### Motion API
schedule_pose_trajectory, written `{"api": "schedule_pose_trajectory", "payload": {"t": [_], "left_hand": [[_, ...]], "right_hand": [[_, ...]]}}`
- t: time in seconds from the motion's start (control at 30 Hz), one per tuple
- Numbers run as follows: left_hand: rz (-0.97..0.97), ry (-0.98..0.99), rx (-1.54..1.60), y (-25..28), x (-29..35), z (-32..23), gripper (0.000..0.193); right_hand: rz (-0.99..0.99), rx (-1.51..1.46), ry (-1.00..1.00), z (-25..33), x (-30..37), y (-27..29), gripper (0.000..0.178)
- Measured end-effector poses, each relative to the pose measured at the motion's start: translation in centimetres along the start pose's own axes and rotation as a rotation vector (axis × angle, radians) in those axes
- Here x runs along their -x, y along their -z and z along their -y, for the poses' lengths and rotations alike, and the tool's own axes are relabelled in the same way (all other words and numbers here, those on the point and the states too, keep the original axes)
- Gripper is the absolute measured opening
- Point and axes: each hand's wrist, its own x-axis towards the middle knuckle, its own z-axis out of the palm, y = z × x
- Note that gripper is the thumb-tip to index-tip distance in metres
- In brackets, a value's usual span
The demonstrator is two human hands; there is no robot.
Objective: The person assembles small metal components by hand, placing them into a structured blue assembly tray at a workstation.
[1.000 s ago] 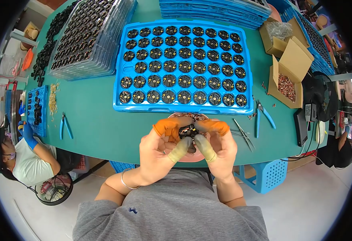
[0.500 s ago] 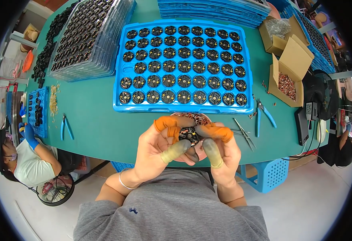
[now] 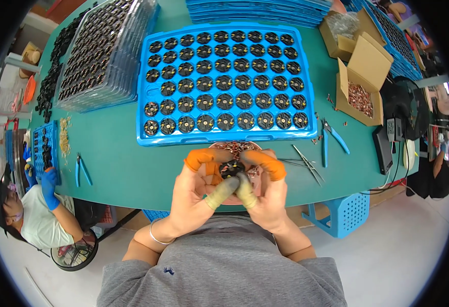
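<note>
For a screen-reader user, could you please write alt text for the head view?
Both hands, left hand and right hand, pinch a small black round part above a green table, before a blue tray of similar parts.

Glossy blue plastic is forming the tray [image 3: 145, 110]; a matt green covering is lying over the surface [image 3: 117, 169]. Rubbery orange and tan finger cots [image 3: 199, 159] are sheathing fingertips. Brown cardboard box [image 3: 370, 64], matt, is holding coppery metal bits.

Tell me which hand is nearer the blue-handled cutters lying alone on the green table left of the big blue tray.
Left. The left hand is on the same side as the blue-handled cutters, with bare table between. The right hand is farther away, beyond the left hand.
</note>
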Motion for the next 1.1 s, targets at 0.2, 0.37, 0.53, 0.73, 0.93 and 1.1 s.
{"api": "schedule_pose_trajectory", "payload": {"t": [0.2,0.37,0.53,0.73,0.93,1.1], "left_hand": [[-0.060,0.156,0.138,0.1,0.0,0.6,0.037],[0.002,0.413,0.174,0.8,-0.6,-0.1,0.034],[0.062,0.506,0.339,0.4,-0.8,-0.7,0.032],[0.045,0.450,0.323,-0.7,-0.6,-1.9,0.027],[0.108,0.510,0.323,-0.5,-0.4,-1.8,0.027],[0.115,0.468,0.340,-0.1,-0.5,-1.4,0.023]], "right_hand": [[-0.042,-0.021,-0.013,-0.4,0.0,0.3,0.037],[-0.105,0.564,-0.107,-0.6,1.4,7.0,0.032],[0.120,1.066,-0.242,-1.0,2.7,9.6,0.027],[-0.146,0.562,-0.430,-0.6,2.3,10.2,0.021],[-0.192,-0.091,-0.553,-4.3,3.6,8.3,0.024],[-0.227,0.192,-0.532,-5.1,5.0,8.9,0.025]]}}
